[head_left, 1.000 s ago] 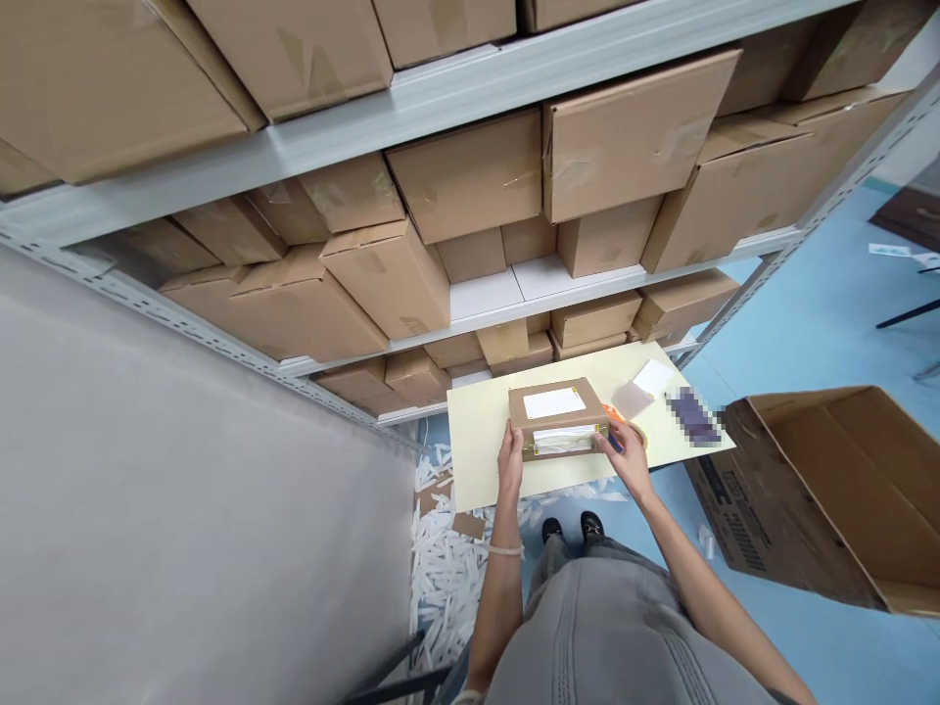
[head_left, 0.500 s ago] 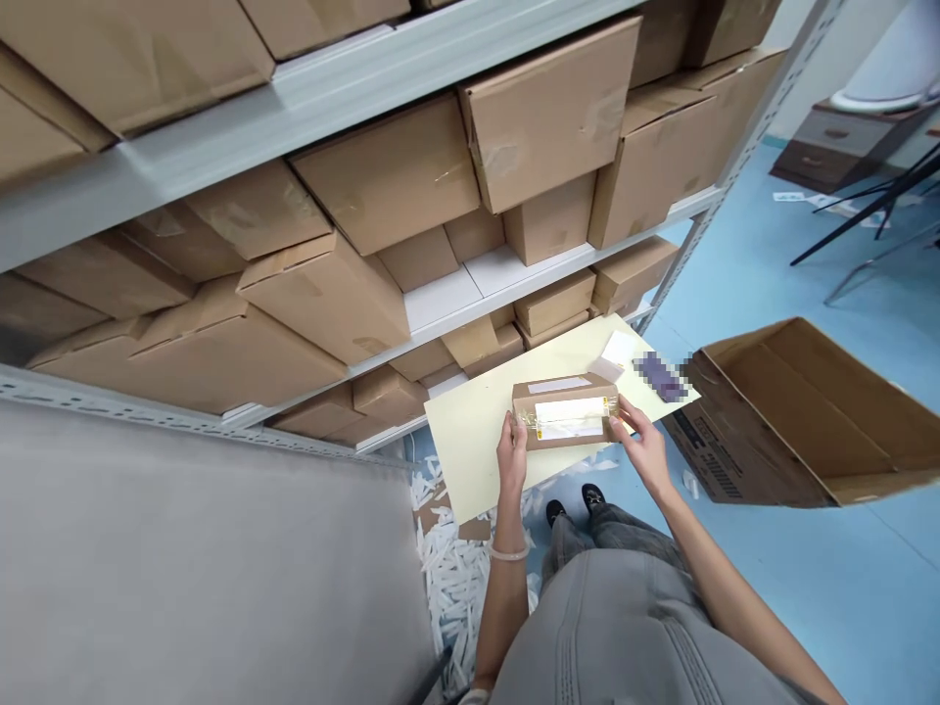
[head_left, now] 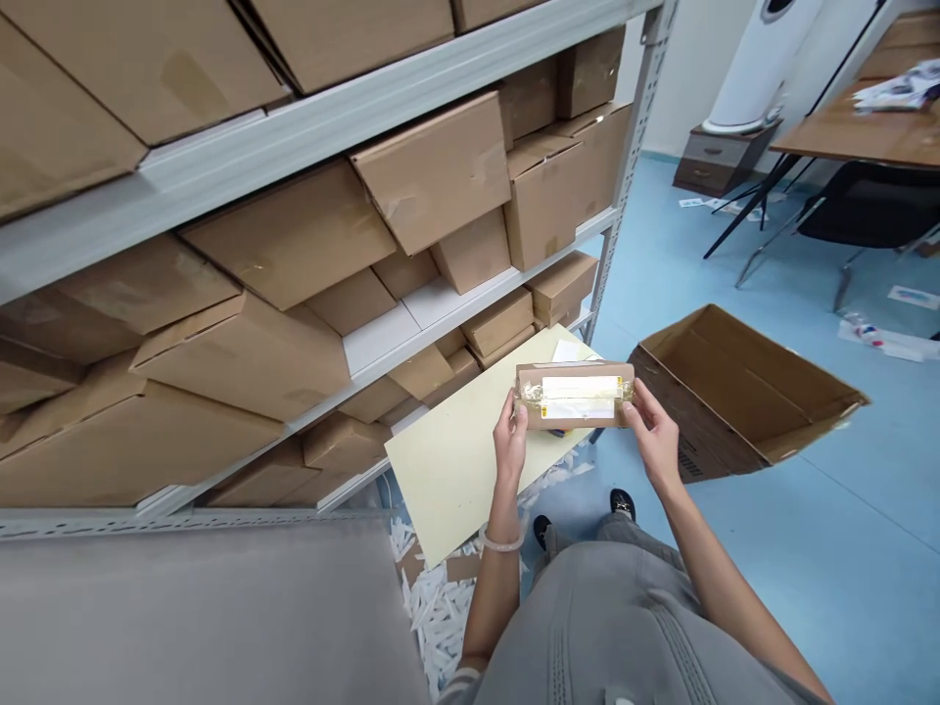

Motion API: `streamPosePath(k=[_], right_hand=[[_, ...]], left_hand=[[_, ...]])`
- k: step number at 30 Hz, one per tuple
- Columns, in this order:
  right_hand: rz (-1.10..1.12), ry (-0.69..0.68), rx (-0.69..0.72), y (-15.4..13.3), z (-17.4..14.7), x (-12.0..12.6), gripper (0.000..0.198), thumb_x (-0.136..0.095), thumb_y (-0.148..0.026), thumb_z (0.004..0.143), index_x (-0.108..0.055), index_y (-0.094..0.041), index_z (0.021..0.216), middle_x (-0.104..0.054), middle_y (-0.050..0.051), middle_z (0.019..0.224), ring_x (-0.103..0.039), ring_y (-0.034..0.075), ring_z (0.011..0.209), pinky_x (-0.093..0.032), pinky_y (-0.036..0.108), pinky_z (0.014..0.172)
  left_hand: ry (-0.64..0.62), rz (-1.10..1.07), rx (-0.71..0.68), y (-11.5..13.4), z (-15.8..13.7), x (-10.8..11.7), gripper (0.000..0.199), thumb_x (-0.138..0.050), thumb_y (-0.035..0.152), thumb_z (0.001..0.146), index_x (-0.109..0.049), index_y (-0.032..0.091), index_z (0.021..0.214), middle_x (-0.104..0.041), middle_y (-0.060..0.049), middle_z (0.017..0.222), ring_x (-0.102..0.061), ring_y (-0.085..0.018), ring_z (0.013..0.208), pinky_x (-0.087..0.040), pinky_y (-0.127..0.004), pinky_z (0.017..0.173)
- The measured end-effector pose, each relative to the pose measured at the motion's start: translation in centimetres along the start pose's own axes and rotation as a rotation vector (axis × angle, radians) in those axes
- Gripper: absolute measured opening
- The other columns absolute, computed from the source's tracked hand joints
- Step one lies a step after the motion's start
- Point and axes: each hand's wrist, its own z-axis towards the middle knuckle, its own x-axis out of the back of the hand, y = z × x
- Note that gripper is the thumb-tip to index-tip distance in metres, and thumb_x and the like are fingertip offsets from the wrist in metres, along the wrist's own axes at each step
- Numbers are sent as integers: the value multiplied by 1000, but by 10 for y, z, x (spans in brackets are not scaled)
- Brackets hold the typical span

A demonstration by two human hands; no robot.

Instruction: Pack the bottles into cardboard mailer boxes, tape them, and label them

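Note:
Between my two hands is a small brown cardboard box [head_left: 573, 423] with a white label and shiny clear tape across its side. My left hand [head_left: 509, 441] grips its left end, thumb on the near face. At the opposite end my right hand [head_left: 653, 433] holds it the same way. The box is above a pale yellow board [head_left: 455, 460], level and apart from it as far as I can see. Behind the box, a white paper [head_left: 567, 350] lies on the board, partly hidden.
A large open carton [head_left: 705, 392] stands on the blue floor to the right. Metal shelving [head_left: 441, 328] packed with cardboard boxes rises ahead and left. White paper strips [head_left: 437, 617] litter the floor below the board. A table [head_left: 859, 137] and black chair [head_left: 867, 206] are farther back right.
My view has turned to the right. Both hands have raised the box and carried it right, so it now covers part of the board's right end. My grip is unchanged.

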Motion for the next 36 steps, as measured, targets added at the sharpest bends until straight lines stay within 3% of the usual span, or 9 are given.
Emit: streamPosePath(k=[5, 11, 18, 22, 28, 36], right_hand=[[-16, 117, 70, -9, 35, 61, 63, -60, -52, 88, -54, -20, 142, -58, 9, 142, -57, 27, 126, -43, 46, 109], [6, 262, 112, -11, 78, 156, 62, -61, -50, 88, -53, -23, 143, -55, 7, 145, -54, 27, 131, -40, 46, 113], [-7, 469, 125, 11, 112, 265, 59, -58, -50, 90, -53, -22, 142, -52, 6, 148, -46, 26, 138, -34, 44, 118], [4, 585, 63, 34, 118, 313, 60, -57, -51, 90, -55, -21, 141, -51, 6, 149, -44, 26, 140, -31, 44, 119], [12, 671, -47, 64, 119, 354, 63, -56, -54, 90, -53, -20, 143, -49, 6, 150, -41, 25, 141, -29, 42, 119], [-7, 595, -187, 92, 150, 371, 73, -55, -60, 88, -45, -21, 149, -40, 5, 156, -37, 26, 144, -26, 40, 120]], left_hand=[[-116, -38, -70, 14, 8, -70, 66, -56, 58, 90, -50, 22, 144, -46, -3, 152, -38, -27, 144, -31, -38, 122], [-260, -41, -168, 22, 15, -187, 63, -54, 57, 91, -48, 27, 146, -46, 1, 153, -37, -24, 145, -31, -35, 121], [-497, -83, -210, 17, 22, -330, 66, -56, 57, 90, -46, 26, 147, -47, 0, 152, -36, -24, 145, -28, -40, 123], [-597, -72, -166, 1, 19, -395, 64, -60, 55, 89, -50, 25, 144, -47, -1, 152, -38, -25, 144, -29, -39, 122], [-694, -18, -87, -28, 16, -455, 61, -61, 51, 88, -53, 23, 142, -50, -3, 149, -41, -25, 143, -30, -39, 122], [-712, 35, -85, -44, 39, -495, 61, -58, 50, 90, -52, 21, 143, -48, -4, 151, -41, -24, 143, -31, -37, 121]])
